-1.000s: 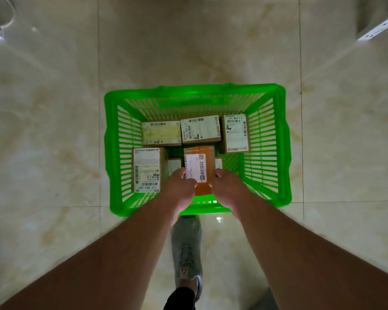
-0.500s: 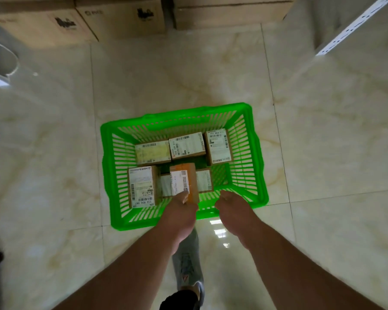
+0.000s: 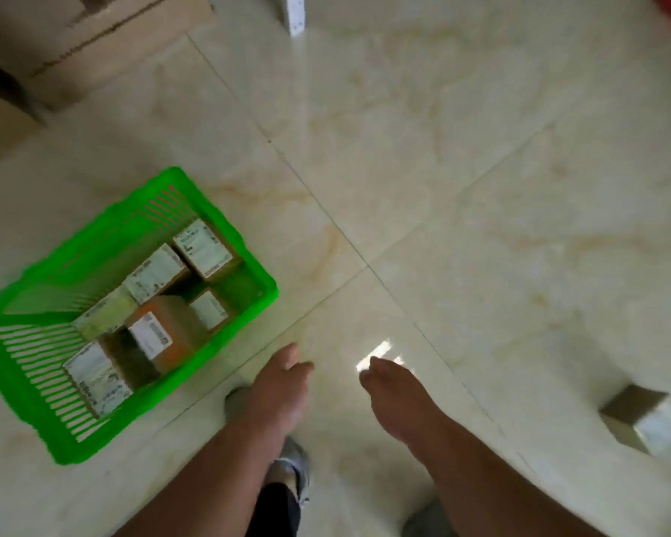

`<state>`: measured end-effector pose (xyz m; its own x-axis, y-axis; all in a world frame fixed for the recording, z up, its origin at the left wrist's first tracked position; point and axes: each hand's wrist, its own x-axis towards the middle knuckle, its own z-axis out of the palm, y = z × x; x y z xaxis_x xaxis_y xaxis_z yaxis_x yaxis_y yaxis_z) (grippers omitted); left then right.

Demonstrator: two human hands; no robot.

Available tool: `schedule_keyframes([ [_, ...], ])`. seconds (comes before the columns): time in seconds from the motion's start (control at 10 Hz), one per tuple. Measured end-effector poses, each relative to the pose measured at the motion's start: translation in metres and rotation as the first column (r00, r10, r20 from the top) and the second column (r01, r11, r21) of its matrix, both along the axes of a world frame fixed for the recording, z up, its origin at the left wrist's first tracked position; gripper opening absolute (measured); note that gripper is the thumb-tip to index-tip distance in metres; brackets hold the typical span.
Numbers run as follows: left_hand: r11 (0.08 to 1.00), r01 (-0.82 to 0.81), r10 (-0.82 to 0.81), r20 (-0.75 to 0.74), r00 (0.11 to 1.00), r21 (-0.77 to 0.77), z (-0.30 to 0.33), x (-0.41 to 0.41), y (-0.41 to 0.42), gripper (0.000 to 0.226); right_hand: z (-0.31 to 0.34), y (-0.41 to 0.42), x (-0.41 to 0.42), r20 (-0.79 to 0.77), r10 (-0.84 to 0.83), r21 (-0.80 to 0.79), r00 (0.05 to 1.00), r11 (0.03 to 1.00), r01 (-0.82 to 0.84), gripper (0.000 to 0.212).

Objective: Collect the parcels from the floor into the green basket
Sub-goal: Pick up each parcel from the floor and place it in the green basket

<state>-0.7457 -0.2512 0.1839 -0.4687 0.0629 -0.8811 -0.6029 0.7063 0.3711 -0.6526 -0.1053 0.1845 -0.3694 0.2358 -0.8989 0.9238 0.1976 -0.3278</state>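
Both hands [image 3: 283, 389] now off parcel [image 3: 163, 335].

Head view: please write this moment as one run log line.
hands: left, right empty | green basket: holds parcels | floor parcel: not collected

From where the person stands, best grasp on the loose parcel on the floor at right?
Come from above with the right hand, which is nearer and empty. The parcel is a small box resting on the tile, one corner turned toward the person, nothing beside it. Pinch two opposite side faces, thumb on one and fingers on the other. The view is blurred, so exact edges are uncertain.
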Motion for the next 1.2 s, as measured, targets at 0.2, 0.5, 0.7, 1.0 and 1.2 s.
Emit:
schedule_keyframes([
  [0.2,0.978,0.19,-0.198,0.097,0.975,0.085,0.014,0.093,0.118,0.057,0.015,0.107,0.135,0.042,-0.384,0.048,0.923,0.923,0.382,0.043],
  [0.5,0.924,0.365,-0.375,0.089,0.923,0.116,0.056,0.2,0.26,0.056,0.056,0.22,0.284,0.056,-0.561,0.103,0.826,0.826,0.554,0.036],
  [0.7,0.912,0.388,-0.404,0.133,0.905,0.134,0.066,0.253,0.309,0.056,0.062,0.27,0.359,0.088,-0.679,0.181,0.729,0.731,0.658,0.039],
  [1.0,0.822,0.525,-0.562,0.161,0.811,0.22,0.07,0.291,0.354,0.055,0.064,0.299,0.414,0.11,-0.792,0.304,0.601,0.602,0.738,0.028],
  [1.2,0.741,0.645,-0.669,0.125,0.733,0.188,0.063,0.299,0.382,0.047,0.049,0.333,0.439,0.066,-0.818,0.281,0.572,0.565,0.776,0.021],
])
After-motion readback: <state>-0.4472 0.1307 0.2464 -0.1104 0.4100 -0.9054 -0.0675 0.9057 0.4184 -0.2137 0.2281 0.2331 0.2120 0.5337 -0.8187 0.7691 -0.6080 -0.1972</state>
